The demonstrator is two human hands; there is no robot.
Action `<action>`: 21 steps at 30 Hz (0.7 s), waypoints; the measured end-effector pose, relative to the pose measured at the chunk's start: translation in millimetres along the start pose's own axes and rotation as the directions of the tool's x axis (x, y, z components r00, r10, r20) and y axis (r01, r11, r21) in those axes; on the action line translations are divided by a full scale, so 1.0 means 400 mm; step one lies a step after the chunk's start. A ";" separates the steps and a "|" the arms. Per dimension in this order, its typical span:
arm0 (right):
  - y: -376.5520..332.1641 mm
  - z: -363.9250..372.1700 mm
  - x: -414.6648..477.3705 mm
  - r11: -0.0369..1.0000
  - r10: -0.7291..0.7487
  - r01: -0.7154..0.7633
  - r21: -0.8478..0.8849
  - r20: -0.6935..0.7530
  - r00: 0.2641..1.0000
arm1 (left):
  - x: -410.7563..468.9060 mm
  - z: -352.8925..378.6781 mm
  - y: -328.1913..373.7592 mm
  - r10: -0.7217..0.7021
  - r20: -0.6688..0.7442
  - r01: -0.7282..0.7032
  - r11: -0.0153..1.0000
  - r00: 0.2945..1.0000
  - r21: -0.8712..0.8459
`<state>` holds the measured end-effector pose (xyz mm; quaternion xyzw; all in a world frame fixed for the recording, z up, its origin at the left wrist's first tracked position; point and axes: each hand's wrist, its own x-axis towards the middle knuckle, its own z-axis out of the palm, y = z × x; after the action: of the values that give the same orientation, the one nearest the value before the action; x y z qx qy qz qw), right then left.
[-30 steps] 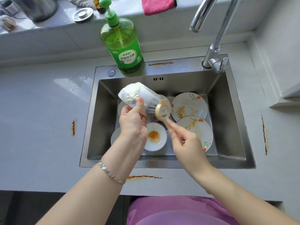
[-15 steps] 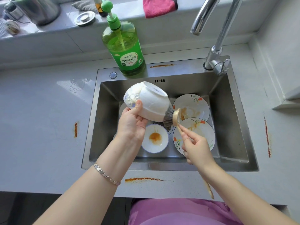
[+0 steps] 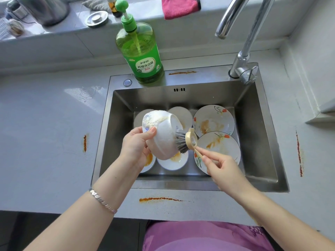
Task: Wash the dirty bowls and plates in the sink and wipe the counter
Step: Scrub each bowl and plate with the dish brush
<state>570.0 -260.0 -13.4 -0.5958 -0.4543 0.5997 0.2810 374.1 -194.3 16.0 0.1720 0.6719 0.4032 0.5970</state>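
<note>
My left hand (image 3: 136, 146) grips a white bowl (image 3: 163, 136) by its rim, tilted on its side over the steel sink (image 3: 257, 142). My right hand (image 3: 223, 168) holds a beige dish brush (image 3: 189, 140) by its handle, and the dark bristles press against the bowl's outer wall. Below lie two flowered plates (image 3: 217, 147) with orange stains and a small stained bowl (image 3: 174, 160); another small dish (image 3: 149, 163) shows partly under my left hand. Orange smears mark the counter (image 3: 45, 142) in front of the sink, to its left and to its right.
A green bottle of dish soap (image 3: 141, 55) stands on the sink's back rim. The faucet (image 3: 243, 42) arches over the back right corner. A pink cloth (image 3: 179, 6), a metal lid (image 3: 97, 19) and a steel pot (image 3: 43, 8) sit on the window ledge.
The bowl has turned in my left hand, its base now facing right. The brush has gone from the bowl's inside to its outer wall, and my right hand has dropped lower.
</note>
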 end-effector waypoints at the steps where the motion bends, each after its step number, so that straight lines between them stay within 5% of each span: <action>1: -0.012 0.001 0.002 0.999 -0.035 0.035 -0.026 -0.005 0.999 | -0.005 0.004 -0.003 0.016 0.004 -0.016 0.999 1.000 0.030; 11: -0.018 -0.025 0.034 0.989 0.076 -0.079 -0.129 -0.025 0.997 | -0.016 0.001 -0.003 0.066 0.078 -0.072 0.994 0.995 0.084; 15: -0.016 0.005 0.009 0.995 -0.023 0.024 -0.094 0.014 1.000 | 0.004 0.004 -0.008 0.025 -0.011 -0.024 0.997 1.000 0.071; 21: -0.035 -0.025 0.079 0.989 -0.023 0.009 -0.147 -0.094 0.995 | 0.002 0.006 -0.017 -0.043 0.082 0.032 0.990 0.996 0.136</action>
<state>572.6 -223.9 -14.4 -0.6391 -0.4880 0.5332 0.2628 378.1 -197.2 10.4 0.2161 0.6748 0.3381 0.6194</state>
